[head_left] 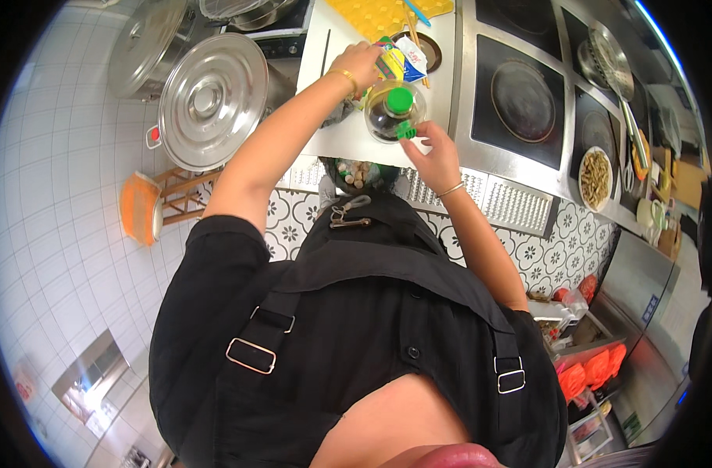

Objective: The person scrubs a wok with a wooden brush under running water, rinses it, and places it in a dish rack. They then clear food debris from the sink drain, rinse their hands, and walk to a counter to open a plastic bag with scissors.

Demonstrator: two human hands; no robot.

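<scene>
In the head view, my right hand (pixel 431 153) pinches a small green plastic piece (pixel 406 131) between thumb and fingertips. It is in front of a large clear plastic bottle (pixel 385 120) with a green cap (pixel 400 100) and dark liquid inside, upright on the white counter (pixel 356 137). Up and to the left, my left hand (pixel 359 65) reaches over the counter beside a yellow and green packet (pixel 392 63); its fingertips are partly hidden, so whether it holds anything is unclear. A white and blue packet (pixel 414 58) lies against the yellow one, over a brown round dish (pixel 432 51).
A large lidded steel pot (pixel 212 102) stands left of the counter. Cooktops (pixel 522 99) are at the right, with an oval plate of food (pixel 596 178) near the edge. A lined bin (pixel 359 175) sits below the counter. Yellow egg trays (pixel 367 17) lie at the back.
</scene>
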